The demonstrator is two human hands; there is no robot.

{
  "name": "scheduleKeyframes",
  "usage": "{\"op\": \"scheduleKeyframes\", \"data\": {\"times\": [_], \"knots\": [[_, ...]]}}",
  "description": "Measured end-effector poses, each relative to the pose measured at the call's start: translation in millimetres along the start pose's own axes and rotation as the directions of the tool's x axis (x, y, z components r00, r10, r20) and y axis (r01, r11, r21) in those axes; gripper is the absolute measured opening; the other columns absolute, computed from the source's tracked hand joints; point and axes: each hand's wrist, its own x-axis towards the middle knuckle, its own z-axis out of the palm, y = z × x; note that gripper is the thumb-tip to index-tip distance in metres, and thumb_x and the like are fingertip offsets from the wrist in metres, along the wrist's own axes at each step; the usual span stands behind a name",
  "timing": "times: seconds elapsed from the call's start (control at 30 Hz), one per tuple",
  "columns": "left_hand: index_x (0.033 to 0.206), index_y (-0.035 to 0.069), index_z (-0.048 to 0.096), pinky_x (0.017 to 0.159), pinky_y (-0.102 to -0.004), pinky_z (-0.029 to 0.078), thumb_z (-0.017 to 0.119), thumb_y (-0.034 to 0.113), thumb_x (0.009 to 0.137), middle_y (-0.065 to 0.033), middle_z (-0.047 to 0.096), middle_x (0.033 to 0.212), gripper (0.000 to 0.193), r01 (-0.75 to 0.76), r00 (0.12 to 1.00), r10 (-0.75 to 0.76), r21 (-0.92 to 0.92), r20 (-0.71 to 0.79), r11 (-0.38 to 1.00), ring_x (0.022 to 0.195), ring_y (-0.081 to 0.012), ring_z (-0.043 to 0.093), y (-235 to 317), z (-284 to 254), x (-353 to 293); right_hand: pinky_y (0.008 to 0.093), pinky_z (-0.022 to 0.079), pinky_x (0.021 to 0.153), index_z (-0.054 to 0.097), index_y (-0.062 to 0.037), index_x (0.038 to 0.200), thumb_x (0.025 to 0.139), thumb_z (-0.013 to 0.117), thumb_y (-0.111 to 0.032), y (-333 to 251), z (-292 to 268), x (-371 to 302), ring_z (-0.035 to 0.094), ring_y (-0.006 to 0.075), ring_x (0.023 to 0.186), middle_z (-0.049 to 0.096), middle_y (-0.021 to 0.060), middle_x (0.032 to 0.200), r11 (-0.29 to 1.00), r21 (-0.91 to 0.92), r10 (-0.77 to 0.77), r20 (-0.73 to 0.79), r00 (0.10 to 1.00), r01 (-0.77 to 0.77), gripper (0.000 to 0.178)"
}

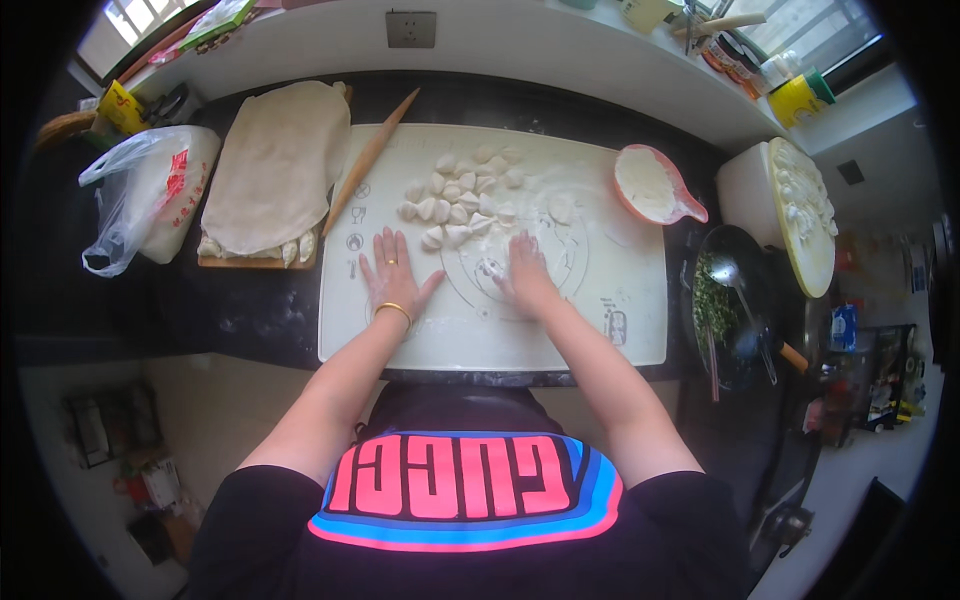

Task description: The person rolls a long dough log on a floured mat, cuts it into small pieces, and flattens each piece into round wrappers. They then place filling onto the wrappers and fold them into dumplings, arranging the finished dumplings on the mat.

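Observation:
My left hand (396,277) lies flat on the white pastry mat (350,335), fingers spread, with a gold bracelet at the wrist. Palm down on the floury middle of the mat, my right hand (524,270) has its thumb apart; anything under its palm is hidden. Just beyond both hands is a cluster of small dough pieces (460,207), dusted with flour. A flattened dough round (561,209) sits right of them. The tapered wooden rolling pin (370,162) slants along the mat's left edge. A pink bowl of flour (680,205) stands at the mat's right.
Left of the mat, a dough sheet (278,165) covers a wooden board (250,263), beside a plastic bag (150,195). To the right are a dark pan (740,345) of chopped greens with a spoon and chopsticks, and a white tub (745,195) with a floury lid (803,220).

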Motion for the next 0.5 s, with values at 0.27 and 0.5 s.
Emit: {"op": "scheduleKeyframes", "data": {"times": [0.27,0.5], "knots": [[0.144,0.000,0.013,0.112,-0.0505,0.004,0.043,0.054,0.086,-0.0155,0.009,0.152,0.085,-0.011,0.996,0.009,0.024,0.086,1.000,0.141,-0.0282,0.006,8.9,17.1,-7.1,0.0459,0.018,0.111,0.015,0.0084,0.140,0.081,0.062,-0.039,-10.4,0.6,-48.7,0.015,0.0400,0.137,0.014,0.0272,0.147,1.000,-0.022,-0.022,-0.010,1.000,0.022,0.089],[0.143,-0.004,0.012,0.112,-0.0478,0.004,0.045,0.051,0.086,-0.0183,0.009,0.151,0.085,-0.089,0.994,0.091,-0.028,0.055,0.996,0.141,-0.0293,0.005,9.0,10.9,-17.4,0.0474,0.019,0.110,0.018,0.0075,0.139,0.083,0.061,-0.033,24.9,-9.4,22.2,0.017,0.0387,0.137,0.016,0.0262,0.147,0.994,0.037,0.107,-0.175,0.979,-0.102,0.081]]}}
